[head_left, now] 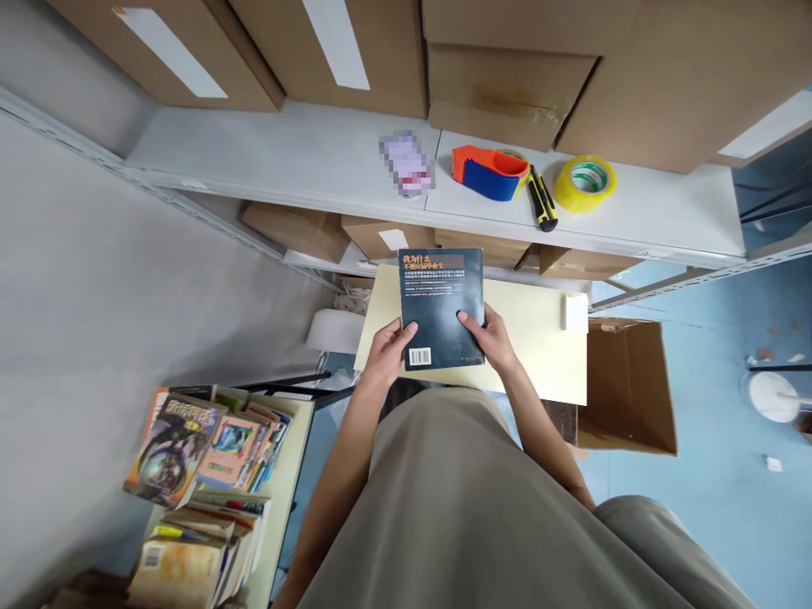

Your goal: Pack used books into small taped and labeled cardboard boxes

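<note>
A dark book [437, 313] with orange and white printing and a barcode at its lower left is held upright above the pale yellow table [539, 364]. My left hand [388, 351] grips its left edge, thumb on the printed face and fingers behind. On the right edge, my right hand [491, 334] holds it the same way, its thumb pressed on the cover. The fingers behind the book are mostly hidden. A small white block or stack [575, 313] lies toward the table's right end.
Ahead, a grey shelf [285, 161] bears cardboard boxes [501, 93], an orange-and-blue tape dispenser [488, 173], a utility knife [543, 199] and a yellow tape roll [584, 183]. Stacked books [209, 457] stand at left. An open carton [628, 389] sits right of the table.
</note>
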Demonstrator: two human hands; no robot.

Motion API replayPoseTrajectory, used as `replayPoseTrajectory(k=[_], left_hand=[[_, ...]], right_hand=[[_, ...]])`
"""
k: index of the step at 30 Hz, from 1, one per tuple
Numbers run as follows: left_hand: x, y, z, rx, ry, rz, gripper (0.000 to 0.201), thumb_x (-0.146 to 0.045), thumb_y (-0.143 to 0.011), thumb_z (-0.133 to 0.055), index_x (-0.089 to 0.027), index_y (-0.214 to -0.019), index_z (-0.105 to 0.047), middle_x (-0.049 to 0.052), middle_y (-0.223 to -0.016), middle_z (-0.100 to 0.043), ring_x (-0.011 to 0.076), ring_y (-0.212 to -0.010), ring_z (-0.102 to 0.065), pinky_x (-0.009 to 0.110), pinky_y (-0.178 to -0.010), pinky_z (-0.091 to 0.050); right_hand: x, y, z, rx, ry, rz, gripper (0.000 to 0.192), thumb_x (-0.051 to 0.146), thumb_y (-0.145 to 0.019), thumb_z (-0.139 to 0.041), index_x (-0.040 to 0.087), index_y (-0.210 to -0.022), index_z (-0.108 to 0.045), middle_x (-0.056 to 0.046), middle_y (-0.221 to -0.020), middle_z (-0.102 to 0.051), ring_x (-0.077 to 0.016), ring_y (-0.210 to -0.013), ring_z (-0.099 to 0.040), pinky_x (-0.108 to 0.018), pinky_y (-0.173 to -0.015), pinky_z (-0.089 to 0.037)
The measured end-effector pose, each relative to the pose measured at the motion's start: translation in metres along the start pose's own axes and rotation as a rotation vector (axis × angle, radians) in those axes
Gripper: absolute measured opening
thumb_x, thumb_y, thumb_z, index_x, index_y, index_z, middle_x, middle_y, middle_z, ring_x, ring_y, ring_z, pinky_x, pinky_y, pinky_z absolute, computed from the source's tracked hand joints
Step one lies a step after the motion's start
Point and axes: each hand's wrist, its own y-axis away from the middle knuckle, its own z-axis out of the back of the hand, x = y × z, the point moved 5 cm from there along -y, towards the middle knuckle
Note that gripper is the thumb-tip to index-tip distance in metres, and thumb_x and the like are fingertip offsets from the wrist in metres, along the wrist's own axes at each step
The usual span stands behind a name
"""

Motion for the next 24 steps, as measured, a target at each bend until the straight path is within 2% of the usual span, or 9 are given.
replayPoseTrajectory(k=[3, 5, 7, 11, 14, 17, 20, 22, 24], left_hand=[[-0.007, 0.0, -0.004, -0.088, -0.148, -0.093, 0.052, -0.071, -0.089, -0.089, -0.022, -0.105, -0.083, 0.004, -0.094, -0.083, 0.0238, -0.092, -0.077, 0.031, -0.083, -0.063], [-0.012, 0.007, -0.011, -0.135, -0.295, -0.146, 0.042, -0.064, -0.096, -0.083, -0.023, -0.108, -0.085, 0.0, -0.084, -0.08, 0.0226, -0.085, -0.076, 0.03, -0.078, -0.062], [-0.018, 0.017, -0.021, -0.155, -0.411, -0.2, 0.033, -0.054, -0.098, -0.083, -0.026, -0.115, -0.087, 0.001, -0.086, -0.082, 0.0264, -0.092, -0.08, 0.033, -0.085, -0.065], [-0.029, 0.035, -0.036, -0.027, -0.415, -0.315, 0.044, -0.044, -0.094, -0.089, -0.033, -0.136, -0.086, 0.009, -0.138, -0.085, 0.0365, -0.138, -0.078, 0.049, -0.121, -0.062], [-0.031, 0.031, -0.018, 0.031, -0.313, -0.263, 0.055, -0.051, -0.096, -0.089, -0.029, -0.146, -0.082, 0.012, -0.153, -0.079, 0.0361, -0.148, -0.073, 0.049, -0.126, -0.061], [-0.028, 0.019, 0.022, -0.159, -0.241, -0.212, 0.063, -0.057, -0.089, -0.096, -0.023, -0.14, -0.08, 0.014, -0.147, -0.08, 0.0363, -0.152, -0.069, 0.047, -0.128, -0.058], [-0.011, 0.014, 0.04, -0.12, -0.048, -0.019, 0.065, -0.068, -0.079, -0.101, -0.02, -0.116, -0.081, 0.012, -0.113, -0.085, 0.0344, -0.123, -0.081, 0.043, -0.106, -0.067], [-0.002, 0.019, 0.038, -0.037, 0.106, 0.105, 0.067, -0.074, -0.071, -0.104, -0.019, -0.099, -0.078, 0.006, -0.087, -0.079, 0.0277, -0.093, -0.081, 0.037, -0.084, -0.068], [0.001, 0.026, 0.033, -0.039, 0.198, 0.132, 0.068, -0.072, -0.064, -0.108, -0.019, -0.09, -0.075, 0.0, -0.074, -0.072, 0.0199, -0.073, -0.073, 0.031, -0.072, -0.062]], right_hand=[[0.001, -0.006, -0.005, -0.137, 0.141, 0.144, 0.077, 0.082, -0.09, -0.084, 0.026, -0.141, -0.076, -0.017, -0.156, -0.075, -0.039, -0.148, -0.069, -0.057, -0.117, -0.066], [0.002, -0.002, -0.023, -0.071, 0.1, 0.155, 0.083, 0.083, -0.09, -0.084, 0.027, -0.15, -0.073, -0.018, -0.164, -0.07, -0.0388, -0.151, -0.068, -0.054, -0.113, -0.068], [0.005, 0.007, -0.046, 0.031, 0.068, 0.122, 0.085, 0.082, -0.085, -0.09, 0.026, -0.148, -0.075, -0.016, -0.152, -0.077, -0.0382, -0.139, -0.075, -0.048, -0.101, -0.072], [0.018, 0.023, -0.062, 0.004, 0.149, 0.103, 0.059, 0.079, -0.09, -0.086, 0.024, -0.11, -0.081, -0.008, -0.098, -0.084, -0.0313, -0.095, -0.079, -0.042, -0.082, -0.069], [0.024, 0.02, -0.05, -0.002, 0.095, 0.135, 0.059, 0.083, -0.097, -0.074, 0.024, -0.095, -0.076, -0.006, -0.09, -0.08, -0.0276, -0.086, -0.073, -0.041, -0.082, -0.064], [0.021, 0.014, -0.04, 0.117, -0.028, 0.08, 0.063, 0.086, -0.088, -0.082, 0.024, -0.098, -0.076, -0.004, -0.093, -0.08, -0.0257, -0.086, -0.071, -0.039, -0.081, -0.063], [0.015, 0.016, -0.039, 0.265, -0.155, -0.014, 0.062, 0.084, -0.085, -0.089, 0.025, -0.102, -0.075, -0.002, -0.095, -0.079, -0.0226, -0.083, -0.07, -0.035, -0.077, -0.062], [0.013, 0.019, -0.041, 0.319, -0.174, -0.04, 0.061, 0.082, -0.086, -0.089, 0.026, -0.104, -0.075, -0.002, -0.096, -0.079, -0.0216, -0.084, -0.071, -0.034, -0.077, -0.062], [0.009, 0.018, -0.043, 0.338, -0.141, -0.044, 0.06, 0.082, -0.089, -0.088, 0.025, -0.106, -0.075, -0.003, -0.1, -0.081, -0.0223, -0.087, -0.073, -0.035, -0.08, -0.063]])
